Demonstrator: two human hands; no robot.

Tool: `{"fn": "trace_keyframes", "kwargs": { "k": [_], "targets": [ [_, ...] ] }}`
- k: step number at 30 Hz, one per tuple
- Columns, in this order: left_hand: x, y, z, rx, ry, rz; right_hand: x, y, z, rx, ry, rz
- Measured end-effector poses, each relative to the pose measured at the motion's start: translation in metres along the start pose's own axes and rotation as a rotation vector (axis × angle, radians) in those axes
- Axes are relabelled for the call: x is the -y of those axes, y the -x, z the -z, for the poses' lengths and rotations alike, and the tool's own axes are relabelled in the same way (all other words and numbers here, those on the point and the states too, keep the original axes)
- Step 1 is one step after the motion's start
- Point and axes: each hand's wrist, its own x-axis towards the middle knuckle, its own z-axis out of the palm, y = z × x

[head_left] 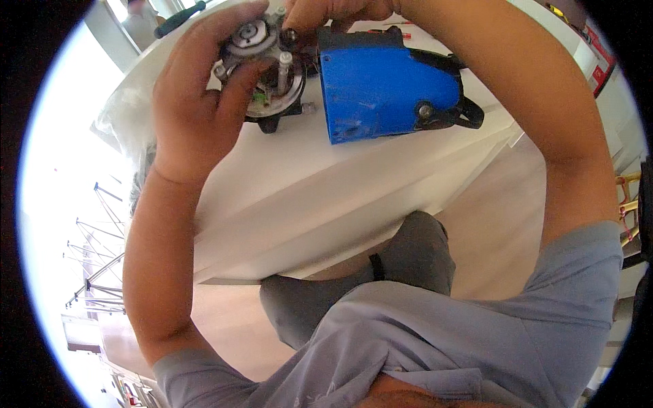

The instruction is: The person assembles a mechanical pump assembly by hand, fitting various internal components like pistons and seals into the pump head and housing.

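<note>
My left hand [194, 102] is closed around a round metal motor assembly [283, 71] at the top of the head view, its thumb laid across the middle. A grey gear tops the assembly, with upright posts round it and a black foot at the bottom. My right hand [340, 9] reaches in from the far side with bent fingers at the assembly's right edge; what they pinch there is hidden. Just right of the assembly, a scuffed blue housing [388, 92] with black end parts lies on its side on the white table [272, 166].
A dark-handled screwdriver [180, 19] lies at the far left of the table. Clear plastic sheeting [129, 112] hangs at the left edge. Behind the blue housing a small red item [407, 35] shows partly. Another person [139, 24] is in the far left background.
</note>
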Motion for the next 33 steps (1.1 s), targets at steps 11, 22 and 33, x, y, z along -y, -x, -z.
{"fn": "trace_keyframes", "kwargs": {
  "k": [11,22,33],
  "targets": [
    [-0.018,-0.005,0.001,0.094,-0.121,-0.313,0.011,-0.002,-0.005,-0.038,0.155,0.229],
    [-0.032,0.002,0.001,0.301,-0.217,-0.381,0.019,-0.007,0.002,0.039,0.315,0.191],
    [-0.045,0.005,0.012,0.461,-0.249,-0.214,0.025,0.078,0.028,0.226,0.568,0.427]
  ]
}}
